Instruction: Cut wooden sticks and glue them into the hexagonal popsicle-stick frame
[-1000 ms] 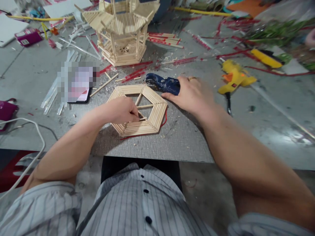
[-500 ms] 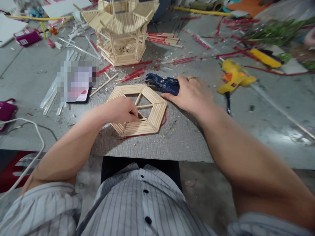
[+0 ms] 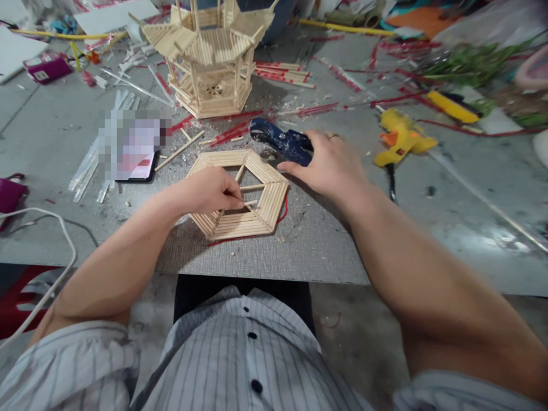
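A flat hexagonal frame of pale wooden sticks (image 3: 240,225), with spokes across its open centre, lies near the table's front edge. Over its middle my left hand (image 3: 209,191) is closed in a pinch on a short wooden stick (image 3: 251,203), whose tip pokes out from the fingers above the frame's near inner edge. At the frame's far right corner, my right hand (image 3: 336,162) is closed around the end of a dark blue hand tool (image 3: 278,141). Its palm hides that end, so the tool's exact kind is unclear.
Behind the frame stands a stick-built pavilion model (image 3: 209,100). A phone (image 3: 143,151) and clear glue sticks (image 3: 85,165) lie left. Rightward are a yellow glue gun (image 3: 402,137) and a yellow-handled cutter (image 3: 452,107). Red-marked sticks (image 3: 285,74) and red wrapper scraps are strewn behind.
The short stick between my left fingers has lifted slightly and shows more of its tip. In my right hand the blue tool has tilted a little, its far end swinging away from me.
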A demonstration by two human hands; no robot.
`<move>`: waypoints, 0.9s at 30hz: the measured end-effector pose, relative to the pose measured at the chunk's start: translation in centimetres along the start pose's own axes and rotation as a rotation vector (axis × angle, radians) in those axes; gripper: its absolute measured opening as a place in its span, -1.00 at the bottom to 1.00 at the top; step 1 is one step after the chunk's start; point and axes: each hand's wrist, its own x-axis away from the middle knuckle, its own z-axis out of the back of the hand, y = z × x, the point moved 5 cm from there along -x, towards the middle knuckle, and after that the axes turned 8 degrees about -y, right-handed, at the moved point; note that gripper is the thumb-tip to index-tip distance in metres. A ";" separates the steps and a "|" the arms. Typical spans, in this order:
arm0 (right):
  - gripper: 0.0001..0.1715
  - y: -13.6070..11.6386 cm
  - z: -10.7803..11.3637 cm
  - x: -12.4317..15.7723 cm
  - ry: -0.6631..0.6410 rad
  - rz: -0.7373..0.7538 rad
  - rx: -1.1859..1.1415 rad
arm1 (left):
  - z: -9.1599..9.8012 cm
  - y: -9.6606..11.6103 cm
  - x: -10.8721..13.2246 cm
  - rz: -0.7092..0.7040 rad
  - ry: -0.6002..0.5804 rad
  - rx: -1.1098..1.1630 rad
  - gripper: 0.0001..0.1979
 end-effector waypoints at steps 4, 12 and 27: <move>-0.33 -0.9 1.1 0.2 0.065 0.078 -0.076 | 1.4 -0.6 0.1 -0.089 0.314 0.162 -0.84; -0.37 -2.2 1.9 1.0 0.127 0.188 -0.117 | 1.9 -1.5 -0.1 -0.220 0.483 0.598 -0.85; -0.75 -6.2 3.0 3.4 0.171 0.216 -0.399 | 0.4 -1.8 -0.6 -0.031 0.566 0.911 -0.83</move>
